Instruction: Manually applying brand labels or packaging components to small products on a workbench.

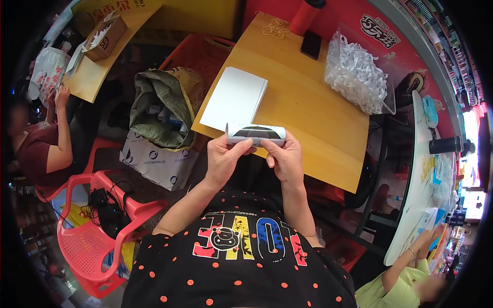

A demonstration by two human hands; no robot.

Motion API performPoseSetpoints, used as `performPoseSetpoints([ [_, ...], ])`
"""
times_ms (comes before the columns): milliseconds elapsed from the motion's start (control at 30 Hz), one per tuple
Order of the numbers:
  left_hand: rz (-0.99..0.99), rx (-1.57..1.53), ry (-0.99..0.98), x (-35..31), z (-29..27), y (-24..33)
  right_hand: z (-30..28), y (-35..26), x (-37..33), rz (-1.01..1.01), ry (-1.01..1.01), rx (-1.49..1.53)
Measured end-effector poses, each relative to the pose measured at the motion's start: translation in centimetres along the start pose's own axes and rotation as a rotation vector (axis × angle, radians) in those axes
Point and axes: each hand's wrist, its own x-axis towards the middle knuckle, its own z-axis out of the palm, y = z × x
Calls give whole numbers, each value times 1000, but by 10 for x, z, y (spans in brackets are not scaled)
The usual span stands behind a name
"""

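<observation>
Between both hands, a white printed paper sheet [257, 134] with a dark picture band is curled over at the near edge of the wooden table. My left hand [224, 158] pinches its left end, thumb laid along the lower edge. The right end is gripped by my right hand [286, 156], its thumb also on the lower edge. Just beyond the curled sheet lies a neat stack of white paper [235, 97] on the table's left side. Part of the fingers is hidden behind the sheet.
On the wooden table [303, 87] are a clear bin of white paper strips [355, 72], a black phone [311, 44], a red cylinder [306, 16] and rubber bands [276, 28]. An open sack [162, 108] and red chair [95, 220] stand left. Co-workers sit at both sides.
</observation>
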Motion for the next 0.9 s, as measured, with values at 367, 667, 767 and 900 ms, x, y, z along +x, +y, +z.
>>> performPoseSetpoints([
  [367,-159,-30,-83,11,-5,-8,-14,10,3,-66,32,75],
  [667,-397,-247,-191,17,-29,-9,-38,-2,-4,150,-32,-2],
  [767,-404,-71,-188,16,-30,2,-48,-1,-8,37,47,-464],
  [900,-242,134,-135,9,-48,1,-46,2,-12,-69,16,-447],
])
